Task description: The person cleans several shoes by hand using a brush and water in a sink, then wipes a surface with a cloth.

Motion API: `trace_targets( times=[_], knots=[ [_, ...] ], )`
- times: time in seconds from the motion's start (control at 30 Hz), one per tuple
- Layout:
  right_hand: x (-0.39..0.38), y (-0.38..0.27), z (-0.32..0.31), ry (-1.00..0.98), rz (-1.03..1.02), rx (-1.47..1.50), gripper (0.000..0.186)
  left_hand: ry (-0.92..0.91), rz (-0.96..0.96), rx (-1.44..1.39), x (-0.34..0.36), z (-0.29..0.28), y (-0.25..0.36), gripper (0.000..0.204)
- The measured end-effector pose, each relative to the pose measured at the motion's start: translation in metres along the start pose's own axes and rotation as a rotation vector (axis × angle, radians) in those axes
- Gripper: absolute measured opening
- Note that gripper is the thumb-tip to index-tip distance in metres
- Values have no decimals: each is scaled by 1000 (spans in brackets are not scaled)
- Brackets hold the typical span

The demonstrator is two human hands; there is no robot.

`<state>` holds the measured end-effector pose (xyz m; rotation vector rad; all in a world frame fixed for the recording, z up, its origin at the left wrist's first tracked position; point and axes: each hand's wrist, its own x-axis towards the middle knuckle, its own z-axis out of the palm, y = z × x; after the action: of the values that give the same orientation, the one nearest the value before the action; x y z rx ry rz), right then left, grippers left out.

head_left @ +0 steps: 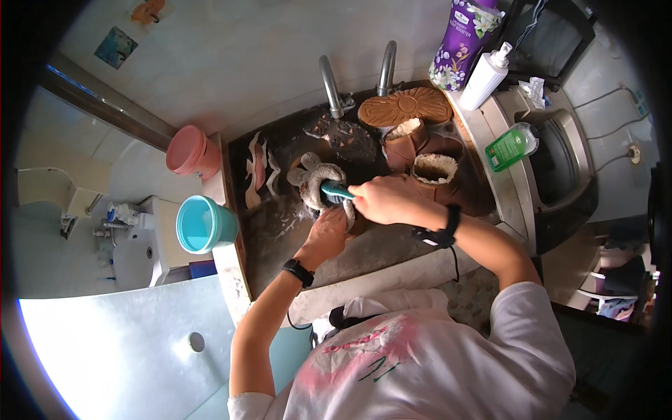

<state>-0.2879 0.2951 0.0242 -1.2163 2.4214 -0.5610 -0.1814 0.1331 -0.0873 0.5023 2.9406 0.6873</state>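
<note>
A fuzzy grey slipper (308, 183), with small rounded tufts on its far side, lies in the dark wet basin (280, 255). My left hand (327, 236) grips its near edge, fingers partly hidden against it. In my right hand (393, 199) is a teal-handled brush (337, 190), its bristle end inside the slipper's opening. Just right of the slipper, two brown fleece-lined boots (435, 170) stand close together. Behind them a tan ridged shoe sole (406, 106) faces up. Several pale insole-like pieces (253, 171) rest along the basin's left side.
Two metal taps (330, 87) hang over the basin's back. A pink bucket (192, 152) and a turquoise bucket (205, 224) stand left. On the right are a purple bottle (458, 49), a white spray bottle (486, 77), a green bottle (509, 148) and a washing machine (560, 157).
</note>
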Motion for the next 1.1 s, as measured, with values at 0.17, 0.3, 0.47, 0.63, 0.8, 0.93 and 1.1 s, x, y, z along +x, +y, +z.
trace_targets(
  times=[0.17,0.3,0.47,0.63,0.8,0.93,1.1],
  knots=[
    [-44,13,-25,220,67,293,33,-47,14,222,-12,-43,1,47],
    [-66,27,-12,292,101,449,32,53,-5,406,2,-81,-10,54],
    [-72,30,-2,265,189,649,33,-94,143,791,33,-83,-36,43],
    [-75,35,1,313,207,684,32,-198,182,992,66,-75,-47,21],
    [-85,53,11,461,262,592,34,-199,237,813,75,-90,-50,15],
    [-91,56,6,401,330,668,36,-161,219,625,64,-109,-38,18],
    [-90,54,11,464,298,665,38,-114,62,420,45,-128,-26,37]
  ],
)
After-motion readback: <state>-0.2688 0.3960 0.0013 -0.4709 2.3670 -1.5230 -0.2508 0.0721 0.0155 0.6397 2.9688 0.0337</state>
